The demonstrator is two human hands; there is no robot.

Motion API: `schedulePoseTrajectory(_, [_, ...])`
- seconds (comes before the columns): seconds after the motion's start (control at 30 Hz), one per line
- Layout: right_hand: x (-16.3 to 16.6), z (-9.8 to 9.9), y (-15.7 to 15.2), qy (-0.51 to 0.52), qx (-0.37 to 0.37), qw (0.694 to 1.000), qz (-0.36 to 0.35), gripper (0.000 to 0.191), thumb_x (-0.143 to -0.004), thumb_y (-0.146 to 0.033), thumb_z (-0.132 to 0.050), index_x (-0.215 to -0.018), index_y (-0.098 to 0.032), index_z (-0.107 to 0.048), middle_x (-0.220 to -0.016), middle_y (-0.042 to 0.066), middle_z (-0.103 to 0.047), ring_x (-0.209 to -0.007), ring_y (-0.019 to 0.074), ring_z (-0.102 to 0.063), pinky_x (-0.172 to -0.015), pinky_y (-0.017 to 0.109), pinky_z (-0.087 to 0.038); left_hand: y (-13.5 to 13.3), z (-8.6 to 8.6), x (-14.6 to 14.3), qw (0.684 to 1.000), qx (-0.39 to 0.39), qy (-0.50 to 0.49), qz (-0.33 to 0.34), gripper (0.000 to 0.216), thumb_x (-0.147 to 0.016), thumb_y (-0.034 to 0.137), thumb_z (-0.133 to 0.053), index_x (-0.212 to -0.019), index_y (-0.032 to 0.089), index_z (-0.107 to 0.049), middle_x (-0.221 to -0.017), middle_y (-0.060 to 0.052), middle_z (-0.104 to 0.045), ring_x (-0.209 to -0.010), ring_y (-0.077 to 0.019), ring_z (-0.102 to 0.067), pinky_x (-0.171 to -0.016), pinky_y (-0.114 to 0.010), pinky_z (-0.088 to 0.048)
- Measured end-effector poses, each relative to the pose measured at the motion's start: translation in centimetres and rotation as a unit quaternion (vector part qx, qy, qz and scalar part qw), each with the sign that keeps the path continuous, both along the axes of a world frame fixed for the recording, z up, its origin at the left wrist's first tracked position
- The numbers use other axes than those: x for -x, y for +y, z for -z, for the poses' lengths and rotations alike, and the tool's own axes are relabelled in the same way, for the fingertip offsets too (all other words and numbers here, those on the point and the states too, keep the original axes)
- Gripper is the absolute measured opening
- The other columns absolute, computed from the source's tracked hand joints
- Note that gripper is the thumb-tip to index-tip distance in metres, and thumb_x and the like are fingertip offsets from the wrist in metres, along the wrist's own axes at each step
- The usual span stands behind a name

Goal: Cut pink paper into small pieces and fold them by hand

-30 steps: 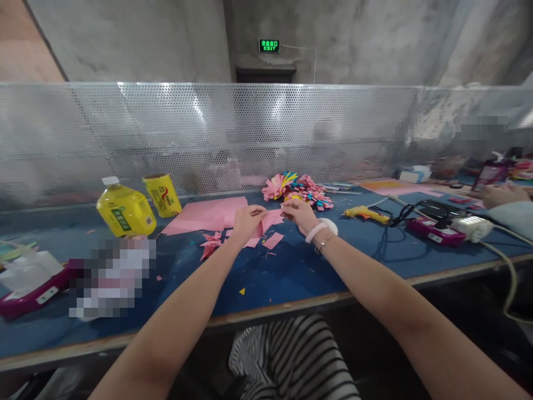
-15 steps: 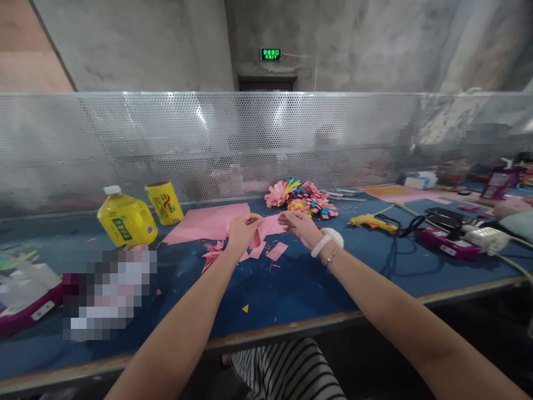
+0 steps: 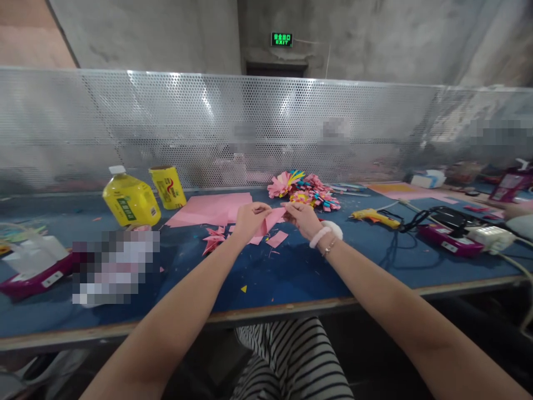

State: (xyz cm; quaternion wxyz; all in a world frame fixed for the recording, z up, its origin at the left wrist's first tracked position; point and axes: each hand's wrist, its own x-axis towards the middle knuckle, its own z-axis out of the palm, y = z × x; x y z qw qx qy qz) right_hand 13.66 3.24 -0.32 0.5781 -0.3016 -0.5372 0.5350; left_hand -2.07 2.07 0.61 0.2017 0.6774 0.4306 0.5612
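Between my two hands is a folded piece of pink paper (image 3: 271,220), held just above the blue tabletop. My left hand (image 3: 253,215) pinches its left side with thumb and fingers. At its right corner my right hand (image 3: 302,216) closes its fingertips on the same paper; a fluffy white band and a thin bracelet circle that wrist. Below lie small pink paper pieces (image 3: 277,239). A folded pink paper shape (image 3: 214,240) rests beside my left forearm, and larger pink sheets (image 3: 208,209) spread behind my left hand.
Colourful paper flowers (image 3: 306,191) lie behind my hands. To the left stand a bottle of yellow liquid (image 3: 131,200) and a yellow container (image 3: 167,188). A yellow glue gun (image 3: 377,218) and a purple power strip (image 3: 449,240) with cables lie right. A perforated metal screen (image 3: 179,133) closes off the back.
My right hand's fingers have drawn in from a looser spread to a pinch on the paper's right corner. The camera view has tilted down slightly.
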Motion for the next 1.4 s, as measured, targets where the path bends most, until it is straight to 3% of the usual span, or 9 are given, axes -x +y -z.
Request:
schedulePoseTrajectory(0.17, [1.1,0.2,-1.0,0.019,0.053,0.995,-0.087,0.029,-0.057,-0.038,-0.069,-0.066,-0.014,-0.057,-0.062,-0.001,-0.058,-0.056,0.0079,-0.055,-0.059,0.023,-0.047,0.1,0.5,-0.2,1.0,-0.011,-0.022,-0.004,0.011,-0.062,0.025,-0.057,-0.066,0.017,-0.064,-0.072,-0.003,-0.066,-0.069,-0.0139,-0.058,-0.068,-0.026,-0.044])
schedulePoseTrajectory(0.57, [1.5,0.4,-1.1,0.058,0.035,0.995,-0.074,0.026,-0.057,-0.036,-0.069,-0.059,-0.014,-0.055,-0.057,-0.001,-0.058,-0.054,0.009,-0.054,-0.06,0.025,-0.047,0.1,0.5,-1.0,0.994,0.017,-0.104,0.015,0.011,-0.058,0.024,-0.06,-0.063,0.016,-0.064,-0.066,-0.003,-0.065,-0.064,-0.013,-0.057,-0.063,-0.024,-0.044])
schedulePoseTrajectory(0.7, [1.5,0.3,-1.2,0.055,0.033,0.994,-0.086,0.025,-0.059,-0.036,-0.068,-0.059,-0.015,-0.054,-0.058,0.0,-0.059,-0.055,0.0097,-0.055,-0.062,0.026,-0.047,0.2,0.4,-0.9,0.995,0.014,-0.099,0.017,0.01,-0.058,0.025,-0.06,-0.063,0.016,-0.063,-0.066,-0.003,-0.064,-0.063,-0.0129,-0.057,-0.063,-0.024,-0.044])
schedulePoseTrajectory(0.83, [1.4,0.2,-1.1,0.07,0.024,0.996,-0.052,0.027,-0.062,-0.04,-0.064,-0.059,-0.015,-0.054,-0.056,-0.001,-0.057,-0.054,0.0099,-0.054,-0.061,0.027,-0.047,-0.1,0.1,-1.0,0.995,0.019,-0.094,0.016,0.008,-0.058,0.022,-0.059,-0.061,0.016,-0.063,-0.066,-0.003,-0.065,-0.065,-0.0133,-0.058,-0.065,-0.025,-0.044])
schedulePoseTrajectory(1.07, [1.3,0.5,-0.6,0.058,0.003,0.998,-0.04,0.03,-0.065,-0.044,-0.06,-0.076,-0.016,-0.061,-0.065,0.002,-0.061,-0.063,0.0124,-0.057,-0.067,0.03,-0.048,-0.3,-0.1,-0.9,0.997,0.025,-0.073,0.018,0.008,-0.058,0.022,-0.059,-0.061,0.016,-0.063,-0.065,-0.003,-0.065,-0.064,-0.0137,-0.058,-0.064,-0.025,-0.044])
schedulePoseTrajectory(1.4, [1.1,0.3,-0.6,0.019,-0.004,1.0,-0.016,0.022,-0.064,-0.035,-0.06,-0.078,-0.017,-0.062,-0.063,-0.001,-0.057,-0.058,0.0095,-0.052,-0.057,0.025,-0.046,-0.2,0.0,-0.5,0.999,0.016,-0.044,0.018,0.008,-0.059,0.022,-0.059,-0.063,0.017,-0.064,-0.068,-0.003,-0.066,-0.068,-0.0142,-0.059,-0.07,-0.027,-0.045])
